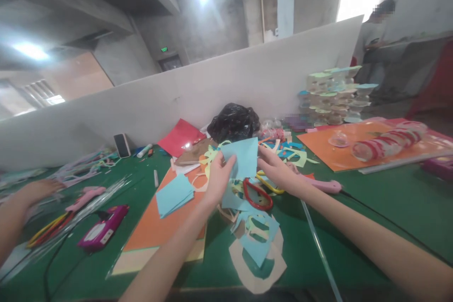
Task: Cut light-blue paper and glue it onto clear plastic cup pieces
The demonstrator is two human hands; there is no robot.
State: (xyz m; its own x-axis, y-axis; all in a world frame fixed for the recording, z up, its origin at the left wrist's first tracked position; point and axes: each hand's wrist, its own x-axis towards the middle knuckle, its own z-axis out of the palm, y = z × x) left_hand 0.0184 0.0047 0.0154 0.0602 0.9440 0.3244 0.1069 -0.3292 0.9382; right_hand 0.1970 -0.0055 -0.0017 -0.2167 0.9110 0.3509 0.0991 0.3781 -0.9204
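Note:
A light blue sheet of paper (244, 159) is held up in front of me between both hands. My left hand (220, 172) pinches its left edge, thumb on the near face. At the right edge, my right hand (276, 167) has its fingers closed against the paper. Below lie a red looped handle (257, 206) and a yellow looped handle (271, 185), like those of scissors; their blades are hidden. A small pile of blue sheets (175, 194) rests on an orange sheet (161, 219) to the left. Blue and cream cut-out scraps (256, 285) are heaped beneath my hands.
Another person's hand (44, 191) reaches in at far left, near a purple box (104, 229). A pink corded tool (325, 186) lies right of my hand. Behind are a black plastic bag (234, 121), a red-striped bottle-like roll (389, 141) and stacked plastic pieces (334, 96).

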